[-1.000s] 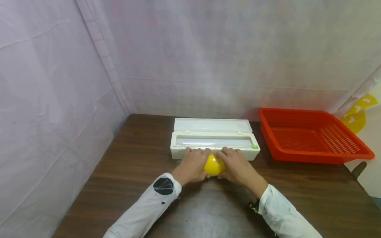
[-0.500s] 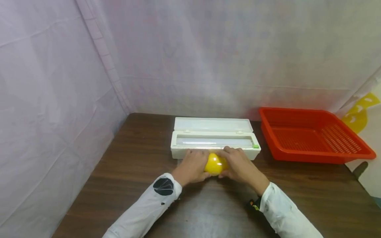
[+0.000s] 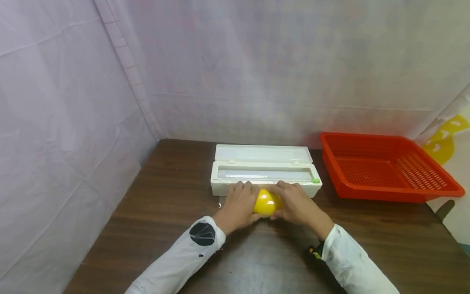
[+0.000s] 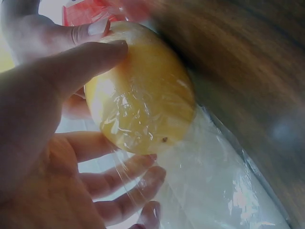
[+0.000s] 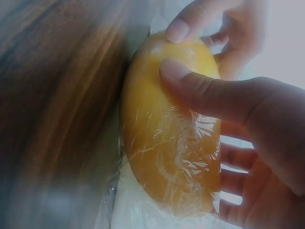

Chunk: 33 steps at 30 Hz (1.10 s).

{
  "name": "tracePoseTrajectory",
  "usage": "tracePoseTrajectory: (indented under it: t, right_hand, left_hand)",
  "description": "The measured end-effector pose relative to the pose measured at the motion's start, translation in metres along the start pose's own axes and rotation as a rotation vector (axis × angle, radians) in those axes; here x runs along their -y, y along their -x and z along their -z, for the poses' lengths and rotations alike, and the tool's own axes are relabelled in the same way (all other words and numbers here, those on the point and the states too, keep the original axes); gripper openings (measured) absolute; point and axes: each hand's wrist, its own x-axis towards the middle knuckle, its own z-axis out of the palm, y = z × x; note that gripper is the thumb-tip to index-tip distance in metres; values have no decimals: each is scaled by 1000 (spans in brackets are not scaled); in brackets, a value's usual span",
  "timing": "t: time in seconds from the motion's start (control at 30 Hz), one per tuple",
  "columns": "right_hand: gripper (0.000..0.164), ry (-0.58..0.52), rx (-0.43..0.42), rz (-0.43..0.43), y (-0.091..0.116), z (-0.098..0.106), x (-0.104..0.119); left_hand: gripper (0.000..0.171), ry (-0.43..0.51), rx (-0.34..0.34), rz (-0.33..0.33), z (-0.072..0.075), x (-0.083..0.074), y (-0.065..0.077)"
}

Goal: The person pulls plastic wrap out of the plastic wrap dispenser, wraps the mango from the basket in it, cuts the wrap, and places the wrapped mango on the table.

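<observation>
A smooth, oval yellow fruit point(image 3: 266, 203), perhaps a mango, sits between the left hand point(image 3: 238, 207) and right hand point(image 3: 298, 206), just in front of the open white cling film dispenser point(image 3: 264, 165) on the wooden desk point(image 3: 169, 196); whether it rests on the wood is hidden. Both thumbs press its near face while the other fingers, spread slightly apart, curve behind it, so the two hands clamp it from either side. Creased cling film point(image 4: 238, 200) covers its skin and trails past it. The fruit is probably firm with some heft, yet could bruise under hard thumbs; the film looks flimsy, clingy and slick. Its two rounded ends seem the best hold, with broad, gentle pressure and fingertips flat against tearing.
</observation>
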Motion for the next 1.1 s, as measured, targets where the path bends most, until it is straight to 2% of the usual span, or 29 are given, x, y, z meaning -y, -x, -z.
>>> tracePoseTrajectory:
  t: [0.17, 0.43, 0.63, 0.9, 1.1]
  right_hand:
    - [79, -30, 33, -20, 0, 1, -1]
    - [79, -59, 58, -24, 1, 4, -2]
    - [80, -74, 62, -15, 0, 4, -2]
    - [76, -48, 51, -4, 0, 5, -1]
    - [70, -24, 57, 8, 0, 5, 0]
  left_hand:
    - [81, -29, -3, 7, -1, -4, 1]
    - [95, -60, 45, -7, -7, -4, -1]
    - [106, -141, -19, -14, -15, -5, -2]
    - [99, -187, -66, -22, -16, -7, -2]
    - [96, -204, -85, -59, -13, -10, -2]
